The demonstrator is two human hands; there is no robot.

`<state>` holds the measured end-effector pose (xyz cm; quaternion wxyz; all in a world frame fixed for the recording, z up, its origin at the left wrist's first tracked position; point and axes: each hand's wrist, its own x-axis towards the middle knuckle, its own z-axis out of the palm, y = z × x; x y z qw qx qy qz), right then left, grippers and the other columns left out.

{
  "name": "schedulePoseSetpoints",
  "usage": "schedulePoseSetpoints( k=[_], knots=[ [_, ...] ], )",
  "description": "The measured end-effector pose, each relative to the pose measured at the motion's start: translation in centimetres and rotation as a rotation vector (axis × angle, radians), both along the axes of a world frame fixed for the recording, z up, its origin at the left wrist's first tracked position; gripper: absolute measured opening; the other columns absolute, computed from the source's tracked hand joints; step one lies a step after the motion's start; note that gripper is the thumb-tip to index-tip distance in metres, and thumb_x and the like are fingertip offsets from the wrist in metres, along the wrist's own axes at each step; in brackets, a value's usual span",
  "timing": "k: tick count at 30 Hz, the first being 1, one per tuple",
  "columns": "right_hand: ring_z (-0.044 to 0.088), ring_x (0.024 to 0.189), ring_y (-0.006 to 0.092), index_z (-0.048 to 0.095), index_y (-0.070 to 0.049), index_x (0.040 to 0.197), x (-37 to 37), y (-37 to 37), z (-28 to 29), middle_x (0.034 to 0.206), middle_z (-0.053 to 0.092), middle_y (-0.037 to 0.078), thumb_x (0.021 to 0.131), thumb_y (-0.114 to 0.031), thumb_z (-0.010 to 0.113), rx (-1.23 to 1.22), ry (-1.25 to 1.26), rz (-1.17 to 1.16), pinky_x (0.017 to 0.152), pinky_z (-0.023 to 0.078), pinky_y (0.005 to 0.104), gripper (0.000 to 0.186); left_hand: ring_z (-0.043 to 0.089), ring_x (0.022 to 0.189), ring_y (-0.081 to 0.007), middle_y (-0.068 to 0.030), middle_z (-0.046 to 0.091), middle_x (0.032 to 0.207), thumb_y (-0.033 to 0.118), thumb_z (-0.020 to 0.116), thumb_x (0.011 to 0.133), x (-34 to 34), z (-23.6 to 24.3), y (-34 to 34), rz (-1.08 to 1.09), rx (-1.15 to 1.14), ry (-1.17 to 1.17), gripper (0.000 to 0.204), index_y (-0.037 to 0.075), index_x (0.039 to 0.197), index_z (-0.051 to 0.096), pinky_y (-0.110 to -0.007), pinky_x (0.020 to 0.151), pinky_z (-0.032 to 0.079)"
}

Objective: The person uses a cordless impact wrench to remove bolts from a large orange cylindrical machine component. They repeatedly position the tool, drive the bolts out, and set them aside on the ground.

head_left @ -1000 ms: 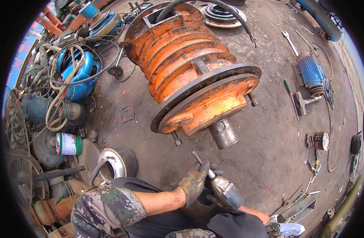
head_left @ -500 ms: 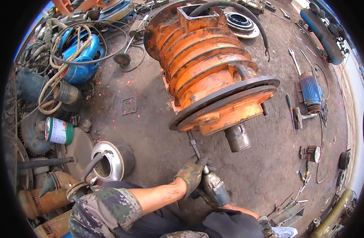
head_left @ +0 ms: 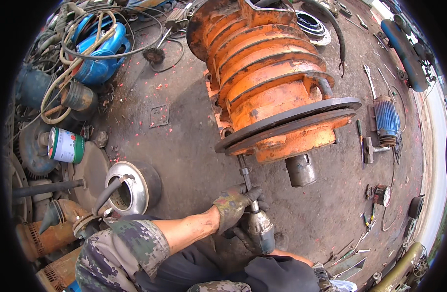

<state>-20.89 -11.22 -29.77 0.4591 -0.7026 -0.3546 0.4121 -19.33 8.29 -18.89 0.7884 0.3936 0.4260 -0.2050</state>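
A large orange ribbed machine housing [head_left: 277,68] lies on the ground with its round dark flange [head_left: 301,117] toward me. A bare metal shaft [head_left: 301,170] sticks out of its end cover. My left hand [head_left: 233,208], in a stained work glove, is closed around the extension bar [head_left: 246,176] in front of an impact wrench [head_left: 261,229]. The bar runs up to the flange's lower left edge; its contact there is partly hidden. My right hand [head_left: 246,238], gloved too, is behind and below the wrench body, closed at its handle, mostly covered.
At left are a metal pot [head_left: 133,187], a white-and-green can [head_left: 66,145], a blue pump casing [head_left: 99,56] and rusty pipe parts. A wire brush tool [head_left: 154,55] lies farther off. On the right lie a blue motor [head_left: 386,119], a hammer [head_left: 372,150] and several hand tools.
The housing and flange sit slightly farther right in view, and the things at left have shifted left and the far ones upward. Both hands stay on the wrench and bar.
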Motion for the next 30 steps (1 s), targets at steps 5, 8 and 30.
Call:
schedulePoseSetpoints(
  k=[5,8,30],
  knots=[
    [0.05,0.131,0.0198,0.039,-0.009,0.152,-1.3,0.9,0.9,0.143,0.048,0.006,0.095,0.004,0.065,0.191,0.441,-0.276,0.111,0.046,0.0384,0.064,0.07,0.087,-0.0178,-0.0077,0.076,0.101,0.043,0.067,0.102,0.2,-1.0,-0.9,-0.033,0.1,0.089,0.044,0.003,0.12,0.068,-0.037,0.079,0.057],
    [0.047,0.132,0.0168,0.036,-0.01,0.154,-2.2,0.8,0.7,0.145,0.043,0.003,0.094,0.008,0.064,0.251,0.738,-0.375,0.114,0.044,0.0366,0.068,0.069,0.089,-0.0178,-0.0074,0.076,0.104,0.046,0.063,0.104,0.1,-0.7,-0.8,-0.09,0.181,0.112,0.045,0.003,0.118,0.069,-0.038,0.082,0.057],
    [0.043,0.138,0.0231,0.029,-0.005,0.159,-1.3,1.1,-0.4,0.15,0.043,0.011,0.091,-0.002,0.075,0.185,0.363,-0.167,0.114,0.039,0.0389,0.081,0.069,0.108,-0.02,-0.0135,0.075,0.117,0.055,0.052,0.107,-0.6,-2.1,-1.7,-0.041,0.122,0.013,0.059,0.0,0.125,0.064,-0.038,0.093,0.055]
  ],
)
